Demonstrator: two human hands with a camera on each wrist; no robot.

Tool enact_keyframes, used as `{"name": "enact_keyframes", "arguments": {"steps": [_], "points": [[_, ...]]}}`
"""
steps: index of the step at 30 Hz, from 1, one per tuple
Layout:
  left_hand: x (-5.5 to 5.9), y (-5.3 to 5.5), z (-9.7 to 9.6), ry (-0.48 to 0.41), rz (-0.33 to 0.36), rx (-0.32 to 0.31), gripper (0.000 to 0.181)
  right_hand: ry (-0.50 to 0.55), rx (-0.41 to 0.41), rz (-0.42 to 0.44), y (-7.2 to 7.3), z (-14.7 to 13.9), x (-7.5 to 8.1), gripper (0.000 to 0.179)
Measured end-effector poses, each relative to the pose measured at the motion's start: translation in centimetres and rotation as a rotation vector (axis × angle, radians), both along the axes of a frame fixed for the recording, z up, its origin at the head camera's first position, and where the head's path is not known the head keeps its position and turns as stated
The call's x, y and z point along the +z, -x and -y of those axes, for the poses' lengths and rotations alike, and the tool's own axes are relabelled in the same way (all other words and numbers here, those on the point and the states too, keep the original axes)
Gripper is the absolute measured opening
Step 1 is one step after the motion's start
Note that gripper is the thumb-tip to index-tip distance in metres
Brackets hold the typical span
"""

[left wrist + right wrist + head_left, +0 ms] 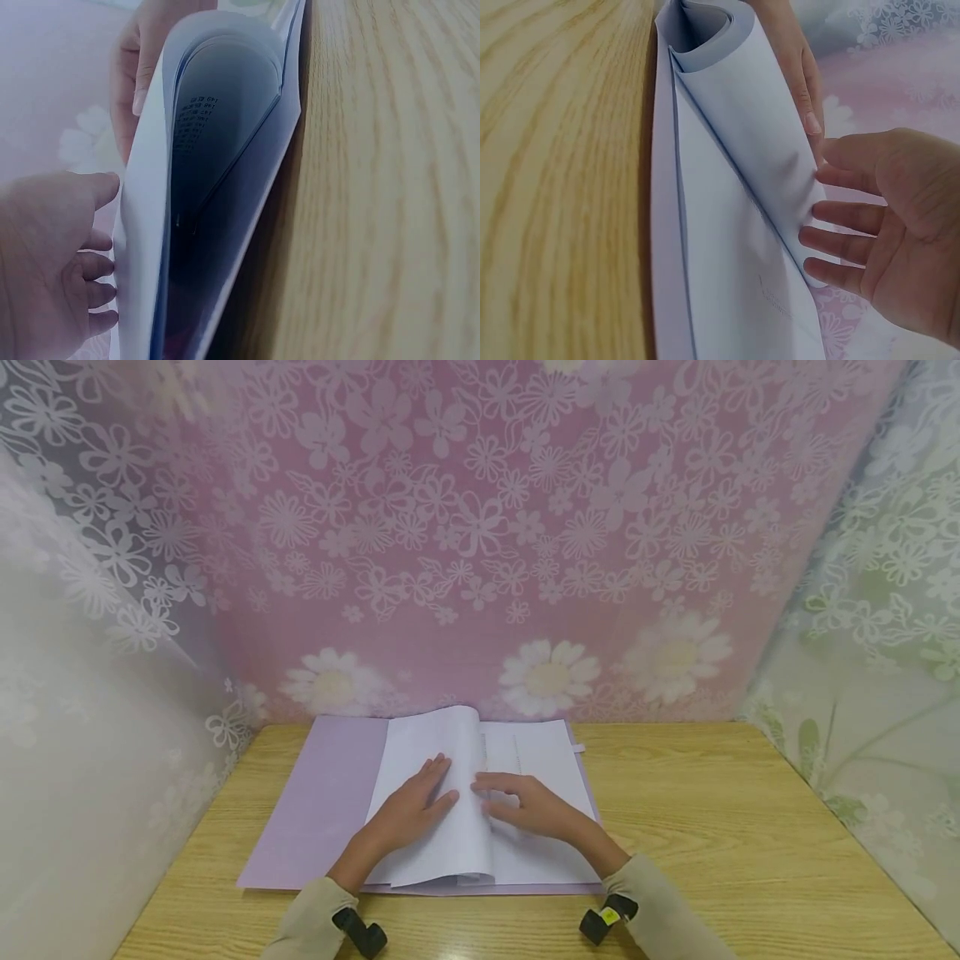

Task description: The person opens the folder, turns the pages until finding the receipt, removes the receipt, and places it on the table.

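A light purple folder (pixel 318 802) lies spread on the table, with white sheets (pixel 432 735) curled over from the right so they form a rounded fold near the middle. My left hand (pixel 408 810) rests on top of these sheets, fingers extended. Beside the fold, my right hand (pixel 536 810) touches its rounded edge with the fingertips, fingers slightly bent. Another white page (pixel 551 752) with faint print lies flat under the right hand. The left wrist view looks into the hollow of the curled sheets (pixel 146 217), where lines of print (pixel 195 120) show.
The wooden table (pixel 720 827) extends right of the folder and along its front. A pink flowered curtain (pixel 480 527) hangs close behind the folder, with pale flowered curtains at both sides. A small tab (pixel 578 748) sticks out at the folder's right edge.
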State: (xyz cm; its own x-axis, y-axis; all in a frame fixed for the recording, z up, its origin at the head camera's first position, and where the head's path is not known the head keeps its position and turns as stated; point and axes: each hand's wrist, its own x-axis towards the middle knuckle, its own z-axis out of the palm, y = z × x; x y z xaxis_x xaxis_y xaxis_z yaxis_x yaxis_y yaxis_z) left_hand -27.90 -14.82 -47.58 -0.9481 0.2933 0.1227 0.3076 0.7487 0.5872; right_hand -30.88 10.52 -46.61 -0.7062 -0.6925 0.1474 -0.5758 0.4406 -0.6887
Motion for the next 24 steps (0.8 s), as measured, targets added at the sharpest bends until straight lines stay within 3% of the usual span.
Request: {"name": "enact_keyframes", "arguments": {"steps": [6, 12, 24], "points": [[-0.02, -0.04, -0.07, 0.005, -0.01, -0.013, 0.067, -0.068, 0.049, 0.01, -0.27, 0.3, -0.22, 0.042], [-0.22, 0.01, -0.11, 0.031, -0.01, -0.019, 0.065, -0.068, 0.063, 0.018, -0.55, 0.42, -0.15, 0.047], [-0.58, -0.15, -0.01, 0.07, 0.066, 0.02, 0.071, -0.054, 0.089, 0.016, -0.7, 0.44, 0.0, 0.047]]}}
